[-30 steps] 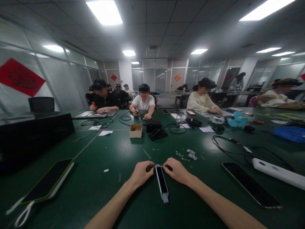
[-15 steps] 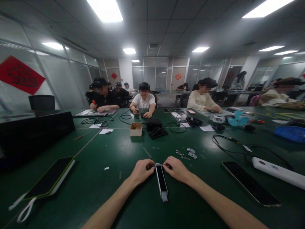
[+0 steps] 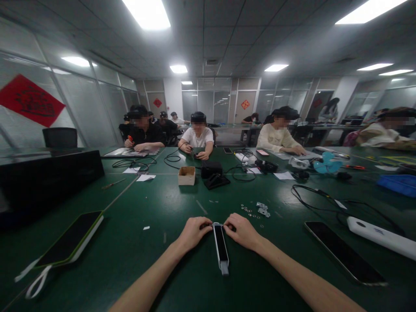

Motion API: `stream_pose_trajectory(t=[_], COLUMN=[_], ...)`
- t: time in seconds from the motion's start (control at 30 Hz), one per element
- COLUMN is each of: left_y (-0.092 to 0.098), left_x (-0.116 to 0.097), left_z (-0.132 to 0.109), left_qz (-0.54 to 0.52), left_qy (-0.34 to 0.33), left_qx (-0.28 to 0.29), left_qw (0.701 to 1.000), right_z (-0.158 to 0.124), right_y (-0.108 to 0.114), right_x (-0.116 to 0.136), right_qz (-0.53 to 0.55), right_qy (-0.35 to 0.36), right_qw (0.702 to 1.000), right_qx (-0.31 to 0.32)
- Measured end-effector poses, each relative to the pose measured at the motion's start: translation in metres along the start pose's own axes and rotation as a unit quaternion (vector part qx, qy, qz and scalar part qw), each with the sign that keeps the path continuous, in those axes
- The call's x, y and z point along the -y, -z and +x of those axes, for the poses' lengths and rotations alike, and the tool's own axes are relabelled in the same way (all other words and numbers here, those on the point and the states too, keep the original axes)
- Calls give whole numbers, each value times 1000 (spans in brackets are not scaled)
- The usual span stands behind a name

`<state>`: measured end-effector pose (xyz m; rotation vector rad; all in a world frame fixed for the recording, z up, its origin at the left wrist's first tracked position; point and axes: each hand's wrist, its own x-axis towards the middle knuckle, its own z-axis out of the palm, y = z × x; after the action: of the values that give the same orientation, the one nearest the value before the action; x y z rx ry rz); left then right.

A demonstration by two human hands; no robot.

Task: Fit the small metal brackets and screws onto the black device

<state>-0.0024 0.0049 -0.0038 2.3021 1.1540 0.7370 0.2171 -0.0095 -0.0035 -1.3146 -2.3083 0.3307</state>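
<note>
A slim white-framed device [image 3: 221, 245] with a long black face lies on the green table in front of me, its light grey end pointing toward me. At its far end, my left hand [image 3: 195, 231] has thumb and fingers pinched against the left corner. Opposite it, my right hand [image 3: 242, 229] pinches at the right corner in the same way. My fingertips cover whatever small part sits at those corners. Beyond my right hand lie several small metal rings [image 3: 248, 210] and a few silver metal pieces [image 3: 263, 209].
A phone [image 3: 344, 253] and a long white device [image 3: 380, 236] with black cables lie at right. At left are a green-edged tablet-like device [image 3: 72, 238] and a black box [image 3: 52, 184]. Farther off stand a small open box [image 3: 186, 177] and a blue tray [image 3: 396, 186]. Several people sit across.
The whole view has shifted slightly to the right. My left fingers have closed a little at the device's far end; otherwise both hands and the device stay in place.
</note>
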Motion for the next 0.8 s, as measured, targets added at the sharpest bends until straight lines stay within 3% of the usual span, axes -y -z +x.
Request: stream_pose_trajectory(t=[0.6,0.8], left_y=[0,3], left_x=[0,-4], left_z=[3,3], left_qz=[-11,-3], left_qy=[13,22], left_qx=[6,2], left_qw=[1000,1000], right_z=[2,4], right_y=[-2,18], right_x=[-1,-1], right_qz=[-7,-76], right_qy=[4,40], right_qw=[1000,996], right_qx=[-9,14])
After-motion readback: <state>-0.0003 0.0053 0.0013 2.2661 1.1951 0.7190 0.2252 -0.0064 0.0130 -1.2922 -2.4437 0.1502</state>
